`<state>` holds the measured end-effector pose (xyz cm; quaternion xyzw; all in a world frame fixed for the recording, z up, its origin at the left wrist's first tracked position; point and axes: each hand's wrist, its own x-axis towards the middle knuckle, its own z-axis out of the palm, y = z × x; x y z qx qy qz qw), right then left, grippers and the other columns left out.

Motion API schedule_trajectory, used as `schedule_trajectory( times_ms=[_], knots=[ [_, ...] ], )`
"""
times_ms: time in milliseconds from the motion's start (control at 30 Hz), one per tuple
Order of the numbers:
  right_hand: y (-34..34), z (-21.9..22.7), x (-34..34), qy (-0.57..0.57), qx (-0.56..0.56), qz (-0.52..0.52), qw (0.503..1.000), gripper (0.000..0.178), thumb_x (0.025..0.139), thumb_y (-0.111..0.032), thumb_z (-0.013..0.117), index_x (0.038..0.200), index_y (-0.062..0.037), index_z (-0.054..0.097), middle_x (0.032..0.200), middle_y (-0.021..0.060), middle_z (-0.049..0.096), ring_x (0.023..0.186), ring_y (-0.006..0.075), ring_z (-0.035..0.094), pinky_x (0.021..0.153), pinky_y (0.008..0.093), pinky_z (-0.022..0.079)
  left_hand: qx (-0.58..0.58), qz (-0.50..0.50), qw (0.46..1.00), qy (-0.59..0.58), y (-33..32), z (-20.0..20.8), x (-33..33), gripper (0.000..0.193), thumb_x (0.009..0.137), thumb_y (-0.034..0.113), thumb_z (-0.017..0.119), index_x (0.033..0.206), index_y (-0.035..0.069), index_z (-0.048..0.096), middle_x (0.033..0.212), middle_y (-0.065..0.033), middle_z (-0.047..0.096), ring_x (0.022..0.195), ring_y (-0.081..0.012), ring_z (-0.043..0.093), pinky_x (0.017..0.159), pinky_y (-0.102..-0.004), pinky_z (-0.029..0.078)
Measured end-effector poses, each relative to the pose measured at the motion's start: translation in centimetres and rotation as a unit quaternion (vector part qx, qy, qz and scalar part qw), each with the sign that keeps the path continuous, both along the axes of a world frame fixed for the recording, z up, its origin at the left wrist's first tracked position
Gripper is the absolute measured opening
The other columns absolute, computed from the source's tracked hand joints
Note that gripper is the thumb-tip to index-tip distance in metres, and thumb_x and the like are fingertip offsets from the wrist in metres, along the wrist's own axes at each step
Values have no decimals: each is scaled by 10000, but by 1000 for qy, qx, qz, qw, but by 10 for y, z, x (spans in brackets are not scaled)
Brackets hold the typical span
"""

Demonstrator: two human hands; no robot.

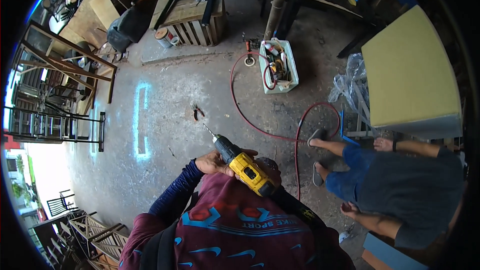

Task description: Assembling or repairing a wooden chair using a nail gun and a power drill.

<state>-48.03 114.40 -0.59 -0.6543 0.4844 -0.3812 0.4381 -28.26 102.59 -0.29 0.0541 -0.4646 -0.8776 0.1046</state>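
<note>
Person is holding a yellow-and-black cordless drill (243, 166) before the torso, silver metal bit (208, 129) pointing forward-left.
Left hand (215, 163) is closing round the drill's front; right hand (270, 171) is sitting mostly behind it, grip can't be told. Step looks like handling/steadying the drill; next move likely calls for a firm hold, fingers off the bit. Red-and-black pliers (195, 114) are lying ahead of left hand; white plastic tool tub (292, 63) is standing ahead-right. Thin red hose (297, 161) is crossing floor right of both hands, a possible snag; grey-shirted co-worker (405, 190) is standing farther right.
</note>
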Motion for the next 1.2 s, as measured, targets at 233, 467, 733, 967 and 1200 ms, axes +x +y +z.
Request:
schedule_trajectory(
  times_ms=[233, 467, 733, 967, 1200],
  knots=[
    [-154, -13, 5, -194, 48, 24, 980, 404, 951, -109, 673, 1322, -89, 517, 929, 51, 691, 794, 127, 701, 634, 227, 575, 62, 133, 989, -23, -72, -26, 15, 719, 899, 148, 771, 1504, 26, 403, 1480, -119, 513, 1364, -248, 477, 1167, -396, 353],
    [-321, -75, -19, -530, 531, 173, 639, 352, 979, -135, 619, 1308, -65, 516, 871, 88, 668, 598, 149, 664, 452, 254, 538, 95, 279, 954, -51, -212, -23, -1, 630, 882, 147, 791, 1419, 16, 488, 1341, -90, 628, 1260, -228, 566, 1098, -382, 429],
    [-437, 0, -45, -253, 422, 174, 853, 575, 852, -190, 777, 1344, -67, 507, 1305, 142, 558, 1219, 306, 558, 966, 434, 487, 32, 286, 947, -145, -322, 36, -26, 639, 864, 81, 794, 1425, 23, 493, 1396, -101, 594, 1292, -232, 544, 1124, -398, 413],
    [-498, -24, -34, -91, -63, 138, 984, 467, 844, -144, 758, 1272, -65, 589, 1258, 145, 600, 1205, 332, 557, 993, 434, 476, 89, 325, 933, -123, -386, 21, -26, 605, 904, 101, 754, 1436, 22, 478, 1381, -106, 604, 1283, -233, 559, 1116, -393, 426],
    [-599, -41, -34, 2, -28, 193, 981, 478, 834, -183, 773, 1259, -46, 601, 1005, 125, 724, 902, 299, 720, 774, 379, 575, 35, 231, 972, -18, -489, -6, -6, 714, 808, 136, 850, 1424, 40, 500, 1431, -103, 554, 1301, -222, 517, 1134, -378, 390]
  ],
)
